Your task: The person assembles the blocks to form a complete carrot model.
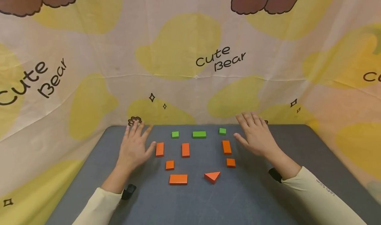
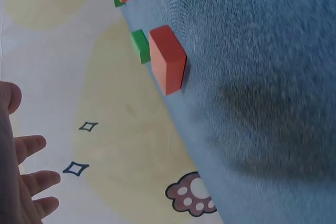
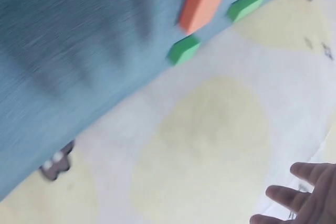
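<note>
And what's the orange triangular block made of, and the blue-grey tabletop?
The orange triangular block looks smooth, perhaps painted wood or plastic: even colour, crisp edges. The blue-grey tabletop seems matte, maybe cloth-covered: fine streaks show up close.

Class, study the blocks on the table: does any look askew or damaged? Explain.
The orange triangle, right of the crosswise orange block, stands out: it lies slightly askew and is the only triangular block here. No damage shows.

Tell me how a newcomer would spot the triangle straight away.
Find the dark table and go to the row nearest the head camera. Right of the orange rectangle there lies the orange triangle. Only its top has three corners; its neighbours' tops have four.
</note>
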The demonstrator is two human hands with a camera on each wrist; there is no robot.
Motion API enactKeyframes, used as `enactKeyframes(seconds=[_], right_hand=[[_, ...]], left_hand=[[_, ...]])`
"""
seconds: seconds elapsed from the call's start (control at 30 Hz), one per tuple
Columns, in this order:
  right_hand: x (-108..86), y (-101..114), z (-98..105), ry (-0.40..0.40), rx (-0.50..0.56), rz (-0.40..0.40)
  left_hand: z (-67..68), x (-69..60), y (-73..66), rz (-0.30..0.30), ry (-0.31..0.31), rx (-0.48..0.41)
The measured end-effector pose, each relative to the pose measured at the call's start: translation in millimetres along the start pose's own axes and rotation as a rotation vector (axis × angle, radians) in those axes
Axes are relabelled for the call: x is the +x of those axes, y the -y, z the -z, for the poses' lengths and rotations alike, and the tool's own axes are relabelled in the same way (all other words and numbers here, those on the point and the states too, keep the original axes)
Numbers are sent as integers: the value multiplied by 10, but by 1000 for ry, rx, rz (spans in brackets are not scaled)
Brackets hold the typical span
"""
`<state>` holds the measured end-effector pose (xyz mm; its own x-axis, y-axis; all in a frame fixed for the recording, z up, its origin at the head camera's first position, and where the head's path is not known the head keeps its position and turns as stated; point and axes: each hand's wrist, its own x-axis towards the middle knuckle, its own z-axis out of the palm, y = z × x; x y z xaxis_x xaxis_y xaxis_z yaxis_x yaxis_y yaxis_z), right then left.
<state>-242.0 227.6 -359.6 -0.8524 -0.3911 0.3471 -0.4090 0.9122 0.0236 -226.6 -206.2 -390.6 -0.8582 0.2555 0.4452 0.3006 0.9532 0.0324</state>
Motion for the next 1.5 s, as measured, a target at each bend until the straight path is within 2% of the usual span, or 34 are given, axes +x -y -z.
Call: enactKeyframes(seconds=[0.27,0.57,0.77,1.07,1.27,1.5], right_hand=[[270,408,-110,99,223,80],[524,766,-367,226,323,148],[650,961,-533,307,360,182],[790,1144,-754,415,364,224],[868,1227,-871,449,338,254],[903,1279,-965,474,322,258]], left_hand=[[-135,21,-27,1,47,-24],[-270,61,18,-10,141,-71],[-363,53,57,11,186,-92],[-475,59,119,36,296,-151],[-522,76,160,49,343,-183],[-529,86,171,124,379,-302]])
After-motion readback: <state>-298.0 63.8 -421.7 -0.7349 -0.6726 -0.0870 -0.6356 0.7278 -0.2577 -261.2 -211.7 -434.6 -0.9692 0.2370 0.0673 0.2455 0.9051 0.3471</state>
